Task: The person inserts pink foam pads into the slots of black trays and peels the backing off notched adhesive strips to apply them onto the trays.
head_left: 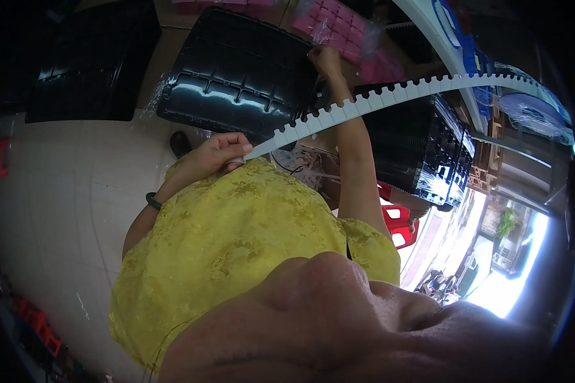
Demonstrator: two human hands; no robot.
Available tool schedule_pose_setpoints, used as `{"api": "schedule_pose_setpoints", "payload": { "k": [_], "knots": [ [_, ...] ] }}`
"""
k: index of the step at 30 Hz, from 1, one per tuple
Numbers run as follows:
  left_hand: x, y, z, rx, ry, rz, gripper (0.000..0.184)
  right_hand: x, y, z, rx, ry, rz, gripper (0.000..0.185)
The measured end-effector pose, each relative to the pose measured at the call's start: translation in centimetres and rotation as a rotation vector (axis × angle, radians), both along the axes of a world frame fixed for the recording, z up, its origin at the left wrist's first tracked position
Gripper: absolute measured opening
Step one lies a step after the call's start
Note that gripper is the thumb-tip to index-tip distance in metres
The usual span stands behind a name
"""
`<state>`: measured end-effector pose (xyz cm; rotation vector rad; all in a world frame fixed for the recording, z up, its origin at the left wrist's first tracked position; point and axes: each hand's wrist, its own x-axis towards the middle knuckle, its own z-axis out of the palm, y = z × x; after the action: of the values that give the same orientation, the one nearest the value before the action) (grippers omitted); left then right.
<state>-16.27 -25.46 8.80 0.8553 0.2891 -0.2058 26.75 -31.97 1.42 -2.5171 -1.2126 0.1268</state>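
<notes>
My left hand [222,155], with a green bangle on its wrist, is closed in front of the yellow shirt. Between its thumb and fingers is one end of a long white notched strip [370,104]. The strip curves up to the right and passes in front of my right forearm. Its far end lies near a plastic-wrapped blue roll [530,112]. My right hand [326,60] is reached out by the far right corner of a glossy black plastic tray [236,67]. Its fingers are pressed together, and what they pinch is too small to make out.
Pink gridded pieces [335,27] lie behind the tray. Stacked glossy black trays [421,150] stand at the right, with a red stool [399,223] below. Another dark tray [96,64] is at the left. A white beam [437,41] slants across the upper right.
</notes>
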Motion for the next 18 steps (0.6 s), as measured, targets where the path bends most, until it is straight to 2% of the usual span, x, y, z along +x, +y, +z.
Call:
{"api": "schedule_pose_setpoints", "payload": {
  "k": [4, 7, 10, 13, 16, 18],
  "knots": [
    [0.1, -0.5, 0.0, 0.035, -0.028, -0.021, 0.017, -0.2, 0.5, 0.5, -0.022, -0.034, 0.001, 0.024],
    [0.2, -0.8, 0.1, 0.046, -0.006, -0.03, 0.017, 0.1, 0.2, 0.6, 0.008, 0.096, -0.021, 0.025],
    [0.1, -0.9, 0.3, 0.058, 0.004, -0.047, 0.017, -0.5, 0.0, -0.3, 0.059, 0.037, -0.073, 0.025],
    [-0.1, -1.3, -0.5, 0.079, 0.004, -0.04, 0.018, 0.0, -0.4, 0.0, 0.052, 0.096, -0.023, 0.024],
    [-0.1, -1.5, -0.7, 0.105, -0.022, -0.049, 0.019, 0.2, -1.7, 0.3, 0.202, 0.34, -0.158, 0.023],
    [-0.3, -1.7, -0.6, 0.098, -0.014, -0.051, 0.019, -0.2, -2.1, -0.2, 0.261, 0.262, -0.146, 0.024]
  ]
}}
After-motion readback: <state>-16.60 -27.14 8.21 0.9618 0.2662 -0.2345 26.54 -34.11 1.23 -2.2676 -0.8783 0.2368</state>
